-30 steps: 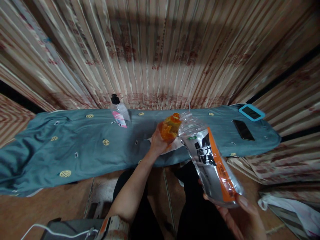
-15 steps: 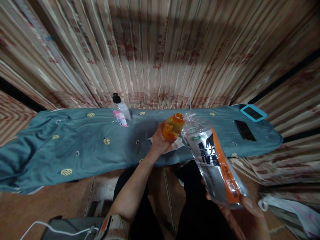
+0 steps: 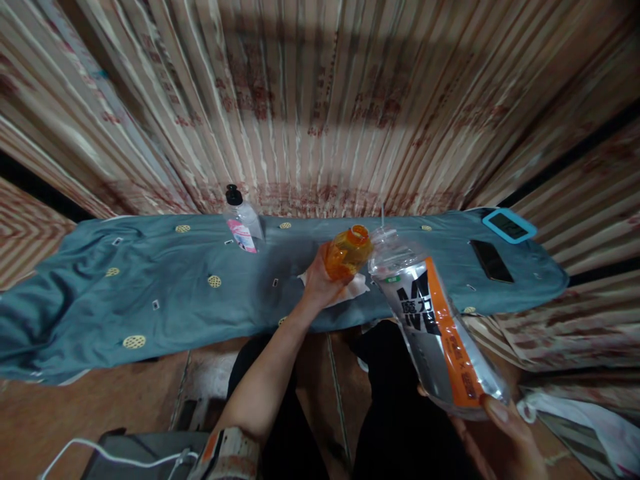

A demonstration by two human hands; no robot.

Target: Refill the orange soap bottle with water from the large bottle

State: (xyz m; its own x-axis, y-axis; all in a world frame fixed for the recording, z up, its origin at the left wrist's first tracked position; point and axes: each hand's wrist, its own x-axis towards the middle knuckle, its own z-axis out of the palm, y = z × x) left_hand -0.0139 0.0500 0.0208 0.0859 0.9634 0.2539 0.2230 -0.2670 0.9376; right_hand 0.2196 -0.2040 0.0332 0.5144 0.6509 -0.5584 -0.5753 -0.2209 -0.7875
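Observation:
My left hand (image 3: pixel 321 277) is wrapped round an orange see-through bottle (image 3: pixel 349 253), its uncapped mouth tipped up and to the right. A white tissue (image 3: pixel 354 288) lies under that hand on the cloth. In my right hand (image 3: pixel 500 427) is a large clear plastic bottle (image 3: pixel 430 327) with a silver and orange label, gripped near its base. It leans away from me, and its neck end is close beside the orange bottle's mouth. Whether the two touch I cannot tell. The fingers beneath the large bottle are partly hidden.
A clear bottle with a black cap (image 3: pixel 243 223) stands on the teal cloth (image 3: pixel 175 293), left of my hands. At the right end lie a dark phone (image 3: pixel 491 261) and a blue-framed device (image 3: pixel 509 226). A pleated curtain (image 3: pixel 310 120) hangs behind. A white cable (image 3: pixel 120 460) runs at lower left.
The large bottle has shifted slightly right with my right hand, and its neck sits a little farther from the orange bottle. My left hand has hardly moved.

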